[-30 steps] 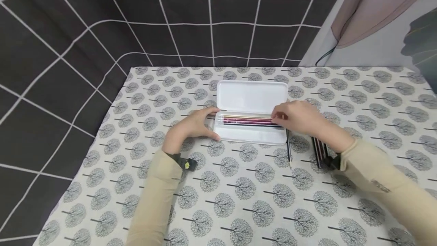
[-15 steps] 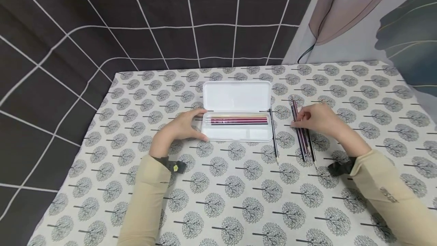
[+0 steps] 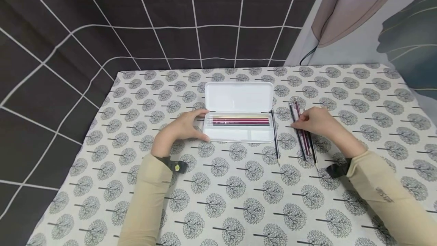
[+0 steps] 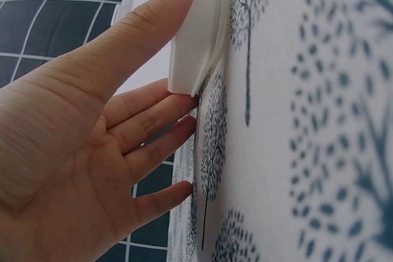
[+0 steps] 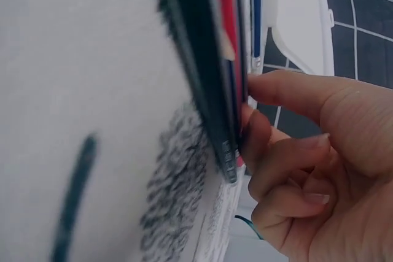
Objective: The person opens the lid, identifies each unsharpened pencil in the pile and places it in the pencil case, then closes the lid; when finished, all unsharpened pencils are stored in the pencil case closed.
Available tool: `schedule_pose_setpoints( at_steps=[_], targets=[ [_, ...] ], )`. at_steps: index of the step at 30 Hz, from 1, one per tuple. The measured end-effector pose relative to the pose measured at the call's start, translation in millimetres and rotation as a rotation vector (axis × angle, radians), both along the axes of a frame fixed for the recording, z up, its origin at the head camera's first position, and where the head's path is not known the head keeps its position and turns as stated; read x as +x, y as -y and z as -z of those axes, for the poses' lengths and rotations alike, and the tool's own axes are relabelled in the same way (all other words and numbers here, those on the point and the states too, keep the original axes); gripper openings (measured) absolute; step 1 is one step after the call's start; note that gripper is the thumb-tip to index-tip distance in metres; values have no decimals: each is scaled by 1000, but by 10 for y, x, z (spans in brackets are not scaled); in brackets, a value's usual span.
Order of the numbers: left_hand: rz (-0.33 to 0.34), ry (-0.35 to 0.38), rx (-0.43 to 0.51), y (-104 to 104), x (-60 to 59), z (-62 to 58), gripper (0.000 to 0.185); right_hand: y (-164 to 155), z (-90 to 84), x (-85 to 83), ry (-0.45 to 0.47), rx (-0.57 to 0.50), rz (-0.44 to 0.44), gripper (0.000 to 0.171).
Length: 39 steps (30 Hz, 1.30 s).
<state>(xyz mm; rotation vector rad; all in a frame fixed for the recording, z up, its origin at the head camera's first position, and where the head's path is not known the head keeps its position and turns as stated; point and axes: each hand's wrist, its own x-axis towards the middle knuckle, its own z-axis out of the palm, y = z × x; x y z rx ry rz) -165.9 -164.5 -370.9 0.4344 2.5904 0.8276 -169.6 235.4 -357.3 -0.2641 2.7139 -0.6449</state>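
Loose pencils (image 3: 302,134): we see a small bunch of dark and red pencils lying side by side on the tablecloth (image 3: 239,200), at about 3 o'clock from the case, pointing roughly 12 to 6.
Right hand (image 3: 315,121): it rests on the bunch with fingertips curled onto the upper part of the shafts; we read it as pinching at them, with the pencils flat on the cloth.
Single pencil (image 3: 275,136): one dark pencil lies alone between the case and the bunch, just beside the case's right end.
Pencil case (image 3: 239,112): white, open, lid folded back toward 12 o'clock; it sits near the table's centre, slightly toward 12.
Pencils in case (image 3: 239,120): a row of pink, red and pale pencils lies along the tray, running 9 to 3.
Left hand (image 3: 182,126): straight fingers and thumb brace the case's left end at 9 o'clock; nothing is clasped.
Change: a second ago we had the right hand over the case's right end; now it is out at the bunch. Half a second ago it was already there, and little has shifted since. The left hand has kept its place.
Left wrist view: we see the thumb (image 4: 147,26) flat on the case's white corner (image 4: 196,35), and the fingers (image 4: 150,121) touching the cloth beneath, which the head view hides.
Right wrist view: the pencils (image 5: 212,72) show blurred and close, with fingertips (image 5: 276,157) pressed against their side.
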Motion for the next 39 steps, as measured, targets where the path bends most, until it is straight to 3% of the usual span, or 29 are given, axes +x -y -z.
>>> schedule_pose_setpoints(
  at_steps=[9,16,19,22,25,30,33,39],
  targets=[
    [-11,17,-4,-1,3,-13,98,33,-110,-75,72,-82,57,43],
    [-24,21,1,33,-4,-4,98,233,-190,-150,45,-336,79,40],
    [-18,27,5,23,-6,-6,98,396,-209,-176,-22,-454,82,31],
    [-18,33,5,11,-8,-8,98,569,-225,-196,-138,-551,34,21],
    [-20,33,3,3,-11,-10,98,730,-206,-216,-291,-597,-67,14],
    [-17,35,8,-1,-14,-12,98,902,-117,-245,-526,-508,-261,8],
    [-18,31,6,3,-15,-13,99,961,-78,-252,-526,-468,-362,11],
    [-4,20,-5,7,-25,1,98,1106,-74,-259,-379,-426,-477,15]
  ],
)
